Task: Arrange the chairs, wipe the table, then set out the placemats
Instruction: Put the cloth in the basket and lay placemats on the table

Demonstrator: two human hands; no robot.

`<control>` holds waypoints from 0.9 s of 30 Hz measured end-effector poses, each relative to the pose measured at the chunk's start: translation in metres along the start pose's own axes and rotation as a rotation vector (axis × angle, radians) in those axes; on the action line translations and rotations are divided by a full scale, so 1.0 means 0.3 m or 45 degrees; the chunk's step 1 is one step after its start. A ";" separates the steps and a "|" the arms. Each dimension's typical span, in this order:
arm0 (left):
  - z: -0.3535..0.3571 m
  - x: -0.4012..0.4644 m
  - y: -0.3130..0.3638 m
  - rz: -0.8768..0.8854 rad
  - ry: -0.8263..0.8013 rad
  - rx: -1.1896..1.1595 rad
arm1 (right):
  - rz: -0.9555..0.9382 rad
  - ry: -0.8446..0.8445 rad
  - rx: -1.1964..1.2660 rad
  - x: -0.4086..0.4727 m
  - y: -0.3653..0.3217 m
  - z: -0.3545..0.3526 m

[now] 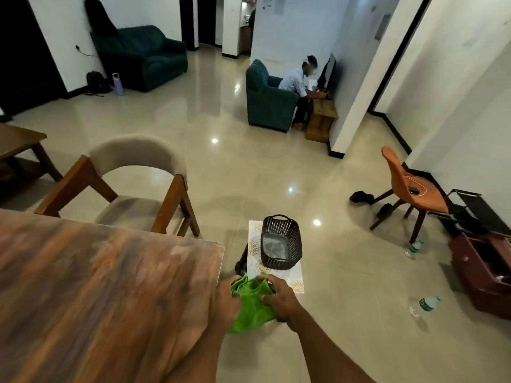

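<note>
Both hands meet just past the table's near right corner: the left hand [226, 298] and the right hand [279, 295] are each closed on a bunched green cloth [253, 302] held between them, off the tabletop. The wooden table [96, 286] fills the near left, its right edge running beside the hands. At its far edge stands a cushioned wooden chair [130, 186], seat toward the table. Right of the table corner, a patterned placemat [293, 280] lies on a low stand with a black basket [280, 241] on it. Open tiled floor [221, 111] extends beyond; an orange chair [409, 186] stands far right.
</note>
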State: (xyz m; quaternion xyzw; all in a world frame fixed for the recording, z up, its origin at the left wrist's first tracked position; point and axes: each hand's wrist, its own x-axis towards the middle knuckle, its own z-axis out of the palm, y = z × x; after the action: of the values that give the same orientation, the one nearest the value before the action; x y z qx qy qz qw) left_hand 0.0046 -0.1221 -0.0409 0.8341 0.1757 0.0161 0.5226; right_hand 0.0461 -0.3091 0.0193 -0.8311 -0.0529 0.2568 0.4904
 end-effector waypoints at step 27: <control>0.251 0.550 0.327 -0.037 -0.037 0.210 | -0.208 0.349 0.001 0.614 0.124 -0.371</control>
State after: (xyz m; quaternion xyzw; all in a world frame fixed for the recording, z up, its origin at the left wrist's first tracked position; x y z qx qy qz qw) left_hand 0.2024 -0.1745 -0.0147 0.8719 0.1808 -0.0179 0.4547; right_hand 0.2521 -0.3534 -0.0380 -0.8511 -0.0528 0.1002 0.5127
